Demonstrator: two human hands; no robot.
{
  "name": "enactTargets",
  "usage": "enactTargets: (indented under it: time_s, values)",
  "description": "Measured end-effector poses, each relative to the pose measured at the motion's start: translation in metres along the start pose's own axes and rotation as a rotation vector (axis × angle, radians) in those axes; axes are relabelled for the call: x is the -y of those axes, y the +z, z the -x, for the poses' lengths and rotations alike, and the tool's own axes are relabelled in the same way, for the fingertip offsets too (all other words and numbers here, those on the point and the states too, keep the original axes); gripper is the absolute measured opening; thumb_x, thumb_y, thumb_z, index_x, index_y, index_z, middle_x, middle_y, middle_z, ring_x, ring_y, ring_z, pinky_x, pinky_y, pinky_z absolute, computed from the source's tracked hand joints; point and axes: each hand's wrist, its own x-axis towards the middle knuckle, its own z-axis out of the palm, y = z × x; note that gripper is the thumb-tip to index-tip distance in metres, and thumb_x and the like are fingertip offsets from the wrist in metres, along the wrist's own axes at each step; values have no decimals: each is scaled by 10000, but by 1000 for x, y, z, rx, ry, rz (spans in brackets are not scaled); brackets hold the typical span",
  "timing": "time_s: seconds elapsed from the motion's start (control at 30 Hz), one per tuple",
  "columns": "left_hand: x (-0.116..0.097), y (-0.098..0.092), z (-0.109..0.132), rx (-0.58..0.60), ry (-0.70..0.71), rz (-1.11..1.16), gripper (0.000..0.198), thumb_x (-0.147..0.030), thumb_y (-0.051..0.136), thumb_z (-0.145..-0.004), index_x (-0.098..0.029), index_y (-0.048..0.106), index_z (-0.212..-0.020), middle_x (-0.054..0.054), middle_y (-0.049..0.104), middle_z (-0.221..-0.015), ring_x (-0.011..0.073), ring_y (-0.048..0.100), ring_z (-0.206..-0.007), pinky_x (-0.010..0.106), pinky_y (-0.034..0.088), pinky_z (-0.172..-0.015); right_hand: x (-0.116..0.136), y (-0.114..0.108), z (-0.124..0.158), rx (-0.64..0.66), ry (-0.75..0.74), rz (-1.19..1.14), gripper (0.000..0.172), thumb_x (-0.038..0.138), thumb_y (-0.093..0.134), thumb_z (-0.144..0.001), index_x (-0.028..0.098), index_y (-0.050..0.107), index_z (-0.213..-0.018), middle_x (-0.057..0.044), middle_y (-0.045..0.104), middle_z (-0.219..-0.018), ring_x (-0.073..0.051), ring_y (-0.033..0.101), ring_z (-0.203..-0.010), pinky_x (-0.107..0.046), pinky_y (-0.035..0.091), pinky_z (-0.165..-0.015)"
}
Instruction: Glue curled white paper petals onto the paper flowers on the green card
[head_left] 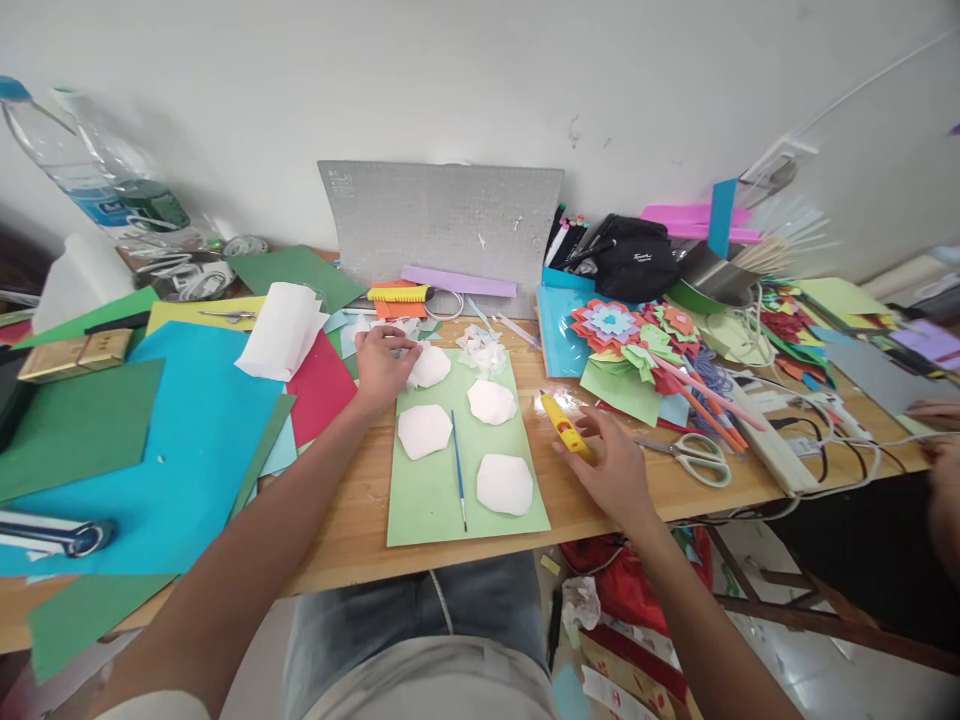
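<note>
My left hand (382,365) rests at the top left corner of a light green sheet (439,500) and pinches a white paper piece (430,366). Three more white paper shapes (424,431) lie on that sheet, beside a thin blue paintbrush (458,470). My right hand (611,462) is closed on a yellow glue gun (566,425) just right of the sheet, its tip pointing away from me. A small heap of white scraps (481,348) lies at the sheet's top edge.
Coloured paper sheets (187,420) cover the left of the wooden table (352,520). A grey cutting mat (442,225) leans on the wall. Paper flowers (615,325), scissors (694,455), a black bag (634,255) and cables lie right. Water bottles (90,180) stand far left. Another person's hand (937,415) shows at the right edge.
</note>
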Motion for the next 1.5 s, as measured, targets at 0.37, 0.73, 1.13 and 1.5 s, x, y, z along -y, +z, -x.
enactTargets:
  time_s: [0.37,0.73,1.13,1.5]
  values:
    - [1,0,-1,-11,11,15,112,-329,684,-762,-228,732,-756,69,680,-1049,283,503,-1135,426,403,-1022,-16,-8,-7,-38,195,-197,406,531,533,-884,163,699,-921,-77,707,-820,-221,632,-720,-344,496,-671]
    - [2,-1,1,-2,5,4,134,-350,675,-765,-236,745,-771,57,674,-1061,273,527,-1117,409,406,-1019,-23,-7,-1,81,135,75,412,603,644,-752,206,704,-846,-88,707,-778,-272,625,-691,-382,465,-641]
    - [2,-1,1,-2,13,-9,122,-341,680,-772,-239,747,-777,58,679,-1067,266,528,-1110,412,394,-1038,2,-78,0,-267,14,29,397,523,633,-814,255,649,-1107,-102,688,-956,-261,637,-790,-418,505,-747]
    - [5,-1,1,-17,42,-5,144,-354,686,-771,-230,756,-784,58,687,-1041,272,526,-1080,405,423,-981,152,36,-167,365,-484,70,202,208,650,-826,185,753,-999,-41,728,-891,-168,625,-834,-264,383,-740]
